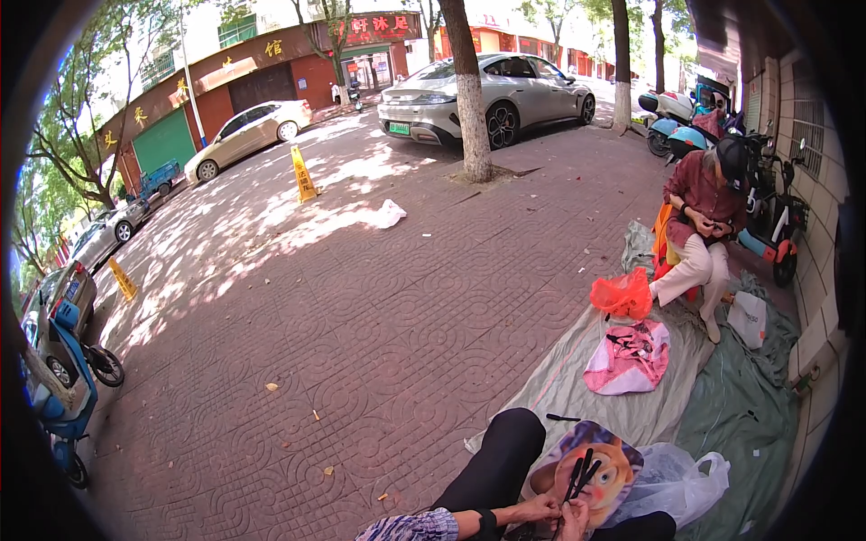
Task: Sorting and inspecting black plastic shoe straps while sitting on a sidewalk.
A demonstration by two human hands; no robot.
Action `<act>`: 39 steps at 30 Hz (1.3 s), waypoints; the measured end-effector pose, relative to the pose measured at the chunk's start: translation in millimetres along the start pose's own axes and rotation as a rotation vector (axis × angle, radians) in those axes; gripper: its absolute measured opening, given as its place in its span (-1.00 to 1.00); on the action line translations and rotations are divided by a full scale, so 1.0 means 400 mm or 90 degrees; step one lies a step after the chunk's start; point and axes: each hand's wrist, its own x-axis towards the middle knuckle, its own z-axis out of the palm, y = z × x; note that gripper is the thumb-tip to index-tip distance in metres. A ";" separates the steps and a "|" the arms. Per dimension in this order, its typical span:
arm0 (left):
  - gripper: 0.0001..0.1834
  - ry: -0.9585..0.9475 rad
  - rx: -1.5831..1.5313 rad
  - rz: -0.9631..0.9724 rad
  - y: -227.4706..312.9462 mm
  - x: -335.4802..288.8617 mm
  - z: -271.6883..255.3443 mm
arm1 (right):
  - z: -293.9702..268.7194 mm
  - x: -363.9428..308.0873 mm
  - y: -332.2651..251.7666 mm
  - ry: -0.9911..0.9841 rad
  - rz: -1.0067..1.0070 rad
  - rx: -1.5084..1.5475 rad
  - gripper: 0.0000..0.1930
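Note:
In my lap, my left hand [541,508] and my right hand [574,520] are close together with their fingers pinched. Several slim black strips [583,475] stick up from between them; I cannot make out their exact kind. Under the hands, a cloth or bag with a cartoon face print [622,462] covers part of my lap. Beside it on the right lies a clear plastic bag [690,487]. One more black strip [564,417] rests on the pale sheet [550,388] beyond my knee.
To the right, another person [708,203] sits handling something small and dark. Near them are a red plastic bag [622,294], a pink cloth with black pieces [627,359], a white bag [748,318] and a green sheet [749,397]. A tree [471,99], parked cars and scooters stand beyond.

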 end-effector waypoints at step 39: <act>-0.71 -0.013 -0.009 0.009 -0.002 0.008 -0.006 | -0.014 0.014 0.032 -0.003 0.030 -0.006 -0.74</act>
